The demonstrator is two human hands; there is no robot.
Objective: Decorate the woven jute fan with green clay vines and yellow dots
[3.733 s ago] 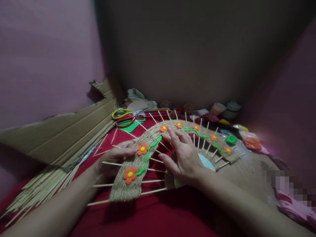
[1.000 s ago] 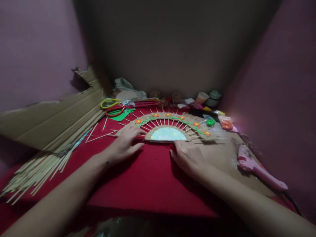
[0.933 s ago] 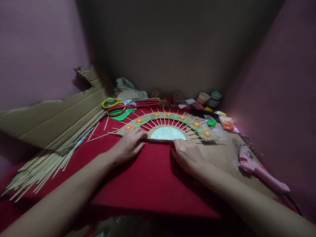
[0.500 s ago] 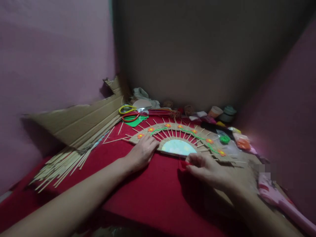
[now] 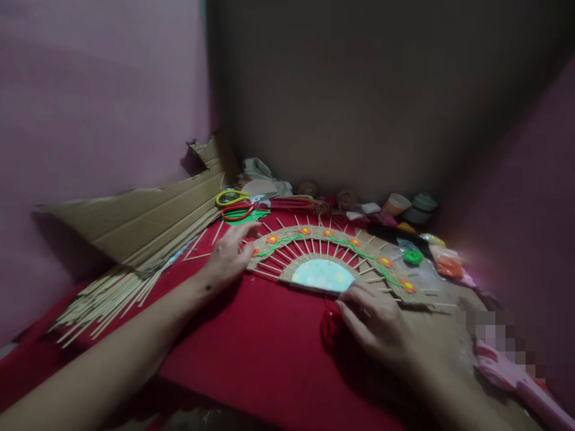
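My left hand (image 5: 227, 258) lay flat on the red surface (image 5: 251, 347) with its fingers spread, the tips touching the left end of the fan-shaped piece (image 5: 332, 254); the grip there was released, pressing and not closing round anything. My right hand (image 5: 375, 320) rested at the near edge of the same piece, just below its pale blue half-disc (image 5: 322, 275), with the fingers curled loosely over the rim. Whether that grip was pinching the edge or only lying on it, I could not tell. A small tuft of red yarn (image 5: 331, 323) sat on the surface beside my right thumb.

The fan-shaped piece lay flat near the middle of the surface, its arch of woven jute turned away from me, thin wooden sticks radiating from the half-disc through the band. Orange flowers (image 5: 385, 261) and a green cord (image 5: 348, 245) ran along the band.

To the left, a bundle of loose sticks (image 5: 117, 293) lay beside a leaning sheet of cardboard (image 5: 144, 218). Beyond the piece lay scissors with a yellow handle (image 5: 233, 197) and others with a red handle (image 5: 238, 211). To the right were a green roll (image 5: 413, 257), an orange packet (image 5: 447, 263) and a pink glue gun (image 5: 516, 380), well apart from my hands.
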